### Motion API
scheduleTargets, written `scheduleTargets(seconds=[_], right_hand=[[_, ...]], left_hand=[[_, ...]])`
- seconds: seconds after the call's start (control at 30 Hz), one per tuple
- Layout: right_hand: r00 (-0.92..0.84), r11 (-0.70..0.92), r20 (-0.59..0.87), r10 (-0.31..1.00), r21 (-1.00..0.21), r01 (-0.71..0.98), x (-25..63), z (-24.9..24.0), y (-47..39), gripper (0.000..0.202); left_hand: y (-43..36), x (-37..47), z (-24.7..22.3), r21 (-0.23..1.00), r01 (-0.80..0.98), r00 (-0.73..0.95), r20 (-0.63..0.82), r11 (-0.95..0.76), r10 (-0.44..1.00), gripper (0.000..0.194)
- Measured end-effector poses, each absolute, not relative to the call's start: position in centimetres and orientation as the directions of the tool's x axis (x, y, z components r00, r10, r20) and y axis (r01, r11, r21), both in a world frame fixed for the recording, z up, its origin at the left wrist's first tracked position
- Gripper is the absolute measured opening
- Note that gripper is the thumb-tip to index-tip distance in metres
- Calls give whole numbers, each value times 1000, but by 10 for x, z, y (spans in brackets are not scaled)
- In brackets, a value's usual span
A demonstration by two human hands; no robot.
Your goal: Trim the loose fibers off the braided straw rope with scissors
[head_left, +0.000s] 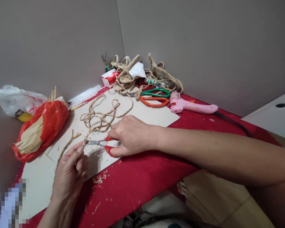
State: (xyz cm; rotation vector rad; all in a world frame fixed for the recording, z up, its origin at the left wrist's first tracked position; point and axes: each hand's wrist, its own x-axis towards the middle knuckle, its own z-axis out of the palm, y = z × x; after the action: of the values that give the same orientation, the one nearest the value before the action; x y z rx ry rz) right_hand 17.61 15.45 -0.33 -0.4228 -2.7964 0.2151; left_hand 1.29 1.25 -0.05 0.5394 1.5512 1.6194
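Red-handled scissors (102, 144) are gripped in the right hand (130, 134), fingers closed through the loops, blades a little apart right at the braided jute cord (99, 118). Left hand (70, 172) pinches the cord's loose end just left of the blade tips, fingers closed on it. Rest of the cord loops away behind the blades on the cardboard sheet (152, 115). Further back sit bigger scissors (154, 96) and a pink glue gun (192, 106); a red bag (46, 125) is off left.
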Motion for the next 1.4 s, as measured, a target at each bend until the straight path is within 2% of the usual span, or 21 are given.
scheduleTargets(seconds=[0.17, 0.3, 0.47, 0.63, 0.77, 0.9, 1.07, 1.2, 1.4], right_hand=[[-922, 958, 261, 285, -110, 265, 175, -4, 151, 41], [-936, 959, 215, 280, -106, 263, 175, -4, 150, 43], [-948, 966, 198, 250, -118, 230, 174, -3, 151, 30], [-951, 964, 187, 245, -149, 219, 175, -1, 154, 29], [-926, 950, 240, 290, -185, 250, 175, -3, 155, 34], [-905, 947, 288, 314, -157, 279, 173, -7, 154, 38], [-912, 963, 308, 271, -95, 254, 169, -13, 151, 41], [-934, 970, 262, 245, -69, 235, 167, -13, 150, 41], [-958, 977, 197, 210, -64, 201, 164, -12, 150, 34]], left_hand=[[12, 15, -4, 971, -203, -607, -226, 127, 762, 18], [12, 15, -9, 986, -76, -679, -161, 149, 717, 23], [14, 16, -11, 989, -17, -706, -116, 147, 699, 24], [16, 16, -8, 989, -49, -694, -134, 140, 707, 22], [14, 16, -6, 993, -73, -679, -118, 94, 725, 19], [13, 17, -4, 988, -124, -653, -150, 91, 742, 15], [12, 18, 0, 953, -284, -551, -251, 104, 796, 10], [10, 14, -1, 913, -398, -478, -289, 89, 829, 5], [11, 9, -4, 884, -458, -439, -315, 92, 841, 7]])
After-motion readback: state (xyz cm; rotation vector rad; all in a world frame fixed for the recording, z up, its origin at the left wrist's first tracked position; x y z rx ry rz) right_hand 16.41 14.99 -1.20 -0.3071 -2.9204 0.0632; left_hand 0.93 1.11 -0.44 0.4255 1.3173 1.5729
